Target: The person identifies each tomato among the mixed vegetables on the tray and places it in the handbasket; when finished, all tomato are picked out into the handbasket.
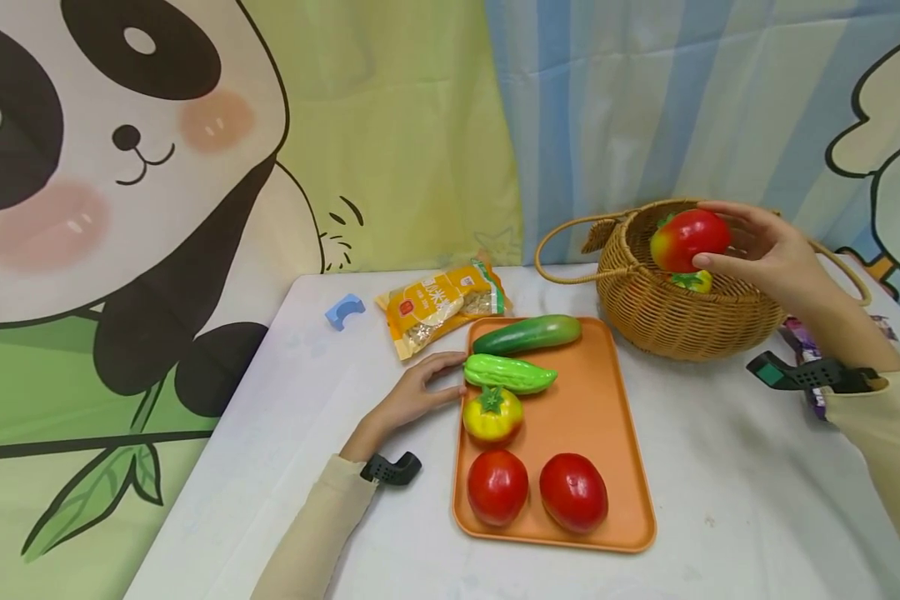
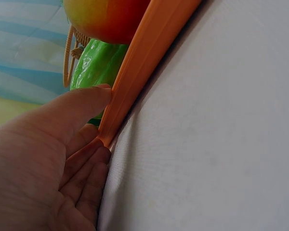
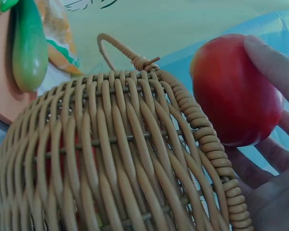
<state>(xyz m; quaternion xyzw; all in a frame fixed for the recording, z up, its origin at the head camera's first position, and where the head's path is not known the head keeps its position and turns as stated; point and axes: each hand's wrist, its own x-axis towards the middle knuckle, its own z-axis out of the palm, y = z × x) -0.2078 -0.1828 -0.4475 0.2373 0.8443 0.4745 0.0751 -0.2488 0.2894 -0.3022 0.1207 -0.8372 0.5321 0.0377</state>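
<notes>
My right hand (image 1: 768,258) grips a red tomato (image 1: 693,237) with a yellow patch and green stem, above the opening of a wicker basket (image 1: 682,321). In the right wrist view, the thumb and fingers lie around the tomato (image 3: 233,91), beside the basket rim. Another yellow fruit with a green top (image 1: 693,282) sits inside the basket. My left hand (image 1: 417,393) touches the left edge of an orange tray (image 1: 588,408) with extended fingers. On the tray lie a cucumber (image 1: 528,334), a bitter melon (image 1: 512,374), a yellow tomato (image 1: 492,419) and two red tomatoes (image 1: 498,488).
An orange-yellow food packet (image 1: 442,304) lies behind the tray, with a small blue arched block (image 1: 344,311) to its left. A purple packet (image 1: 798,337) is partly hidden behind the right forearm. Printed curtains hang behind the white table (image 1: 270,500).
</notes>
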